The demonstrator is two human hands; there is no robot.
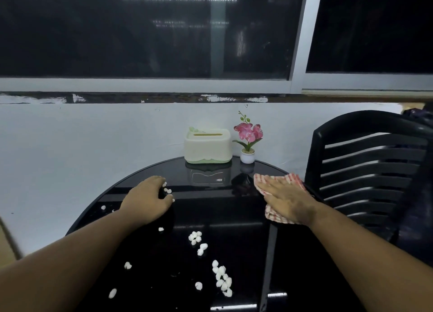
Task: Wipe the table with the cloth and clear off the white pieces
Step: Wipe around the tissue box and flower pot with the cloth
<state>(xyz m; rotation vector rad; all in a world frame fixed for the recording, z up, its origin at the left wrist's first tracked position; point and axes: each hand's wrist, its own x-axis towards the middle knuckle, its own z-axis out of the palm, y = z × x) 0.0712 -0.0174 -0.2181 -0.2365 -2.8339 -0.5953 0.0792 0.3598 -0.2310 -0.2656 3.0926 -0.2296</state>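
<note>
Several small white pieces [221, 277] lie scattered over the glossy black round table [206, 208], mostly in its near middle. My left hand [146, 200] rests on the table's left side, fingers curled over a few white pieces [167, 190]. My right hand [289, 198] lies flat, fingers spread, pressing a red-and-white checked cloth [278, 179] onto the table's right side. The hand covers most of the cloth.
A cream tissue box [207, 146] and a small potted pink orchid [248, 137] stand at the table's far edge by the white wall. A black slatted plastic chair [370, 169] stands close on the right. Dark windows fill the wall above.
</note>
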